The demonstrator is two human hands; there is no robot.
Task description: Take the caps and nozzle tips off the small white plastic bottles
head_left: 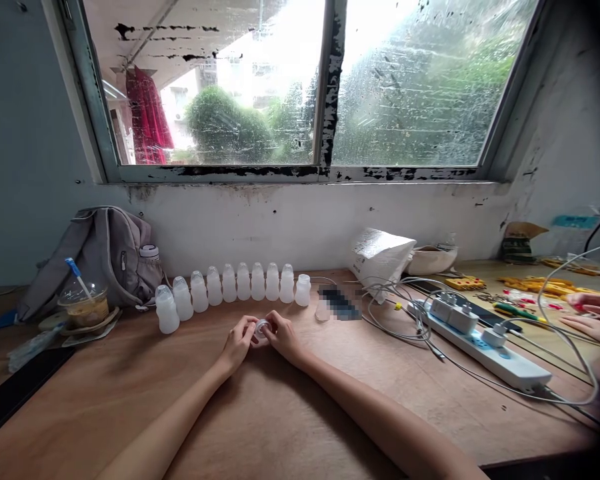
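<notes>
A small clear ring-like piece [262,327] is held between my two hands over the wooden table [260,413]. My left hand [239,341] pinches its left side, and the fingers of my right hand [282,335] close on its right side. Behind my hands, several frosted white bottles [229,284] stand upright in a curved row, most with clear domed tops. The bottle at the right end [303,291] is shorter and has no dome. A clear dome-shaped cover [323,311] rests on the table just right of it.
At the left are a grey backpack [105,253], a drink cup [85,305] and a black flat object [25,387]. To the right lie a power strip [490,350], looping cables and a white bag [381,257]. Another person's hands [595,317] show at the far right.
</notes>
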